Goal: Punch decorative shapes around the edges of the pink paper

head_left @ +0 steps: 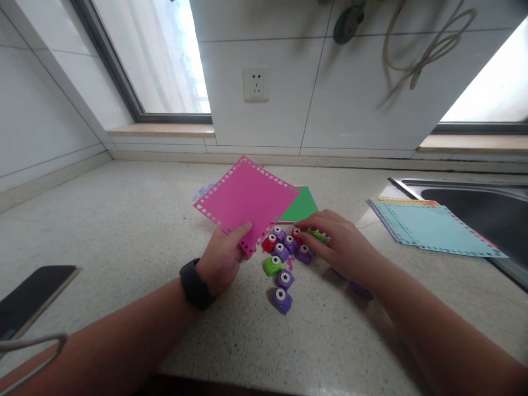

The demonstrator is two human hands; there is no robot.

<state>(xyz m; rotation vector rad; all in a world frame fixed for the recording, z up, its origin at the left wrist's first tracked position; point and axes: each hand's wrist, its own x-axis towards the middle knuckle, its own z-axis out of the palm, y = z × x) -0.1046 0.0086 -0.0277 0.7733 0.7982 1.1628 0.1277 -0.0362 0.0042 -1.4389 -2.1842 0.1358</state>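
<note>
My left hand [223, 256], with a black watch on the wrist, pinches the near corner of a pink paper sheet [245, 198] whose edges are punched with small shapes; the sheet is lifted off the counter. My right hand [340, 242] lies over a cluster of small craft punches [284, 258], purple, red and green, its fingers on a green punch [319, 236]. Whether the fingers grip it I cannot tell. A green sheet [303, 204] lies flat behind the pink one.
A stack of punched pastel sheets [433, 226] lies at the right, overhanging a steel sink [474, 201]. A dark phone [31, 297] rests at the left counter edge. A wall socket [256, 83] and hanging cord [424, 55] are on the tiled wall.
</note>
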